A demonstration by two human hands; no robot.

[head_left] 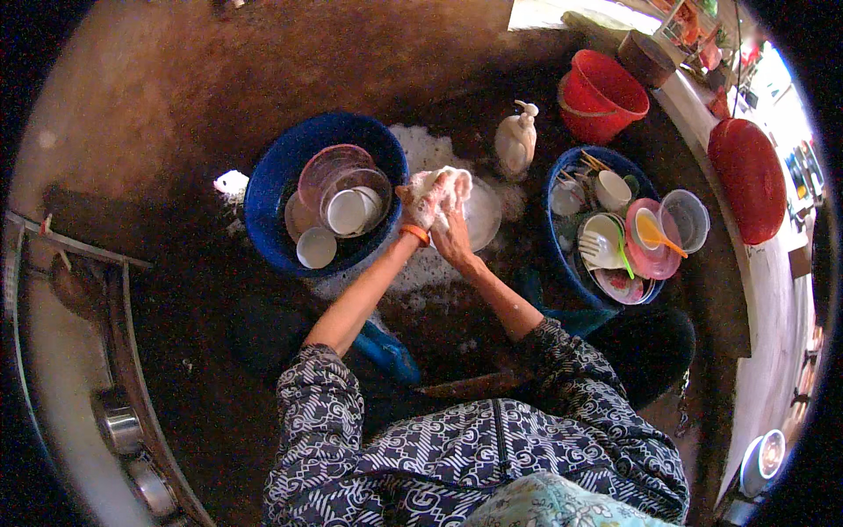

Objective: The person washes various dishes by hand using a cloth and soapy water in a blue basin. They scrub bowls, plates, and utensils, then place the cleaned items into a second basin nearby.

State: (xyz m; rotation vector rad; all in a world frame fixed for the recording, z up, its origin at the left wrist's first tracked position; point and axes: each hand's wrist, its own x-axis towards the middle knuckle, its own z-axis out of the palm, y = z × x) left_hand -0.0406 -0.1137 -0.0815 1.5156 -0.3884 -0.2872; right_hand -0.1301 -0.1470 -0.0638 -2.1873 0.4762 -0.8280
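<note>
My two hands are together in the middle, over a foamy patch of floor. My left hand [421,209], with an orange band at the wrist, is closed and wet with suds. Against it is my right hand [453,235], its fingers also curled in. Between them is a white, foam-covered lump [450,184]; the lather hides whether it is a sponge, a cloth or a small dish. Just beyond my right hand a pale round basin or dish [482,218] holds suds on the floor.
A blue tub [260,211] with bowls stands left. On the right, another blue tub [562,252] holds plates, bowls and utensils. A white pump bottle [516,143] and red bucket [584,101] stand farther back. A metal rack [132,342] lines the left side.
</note>
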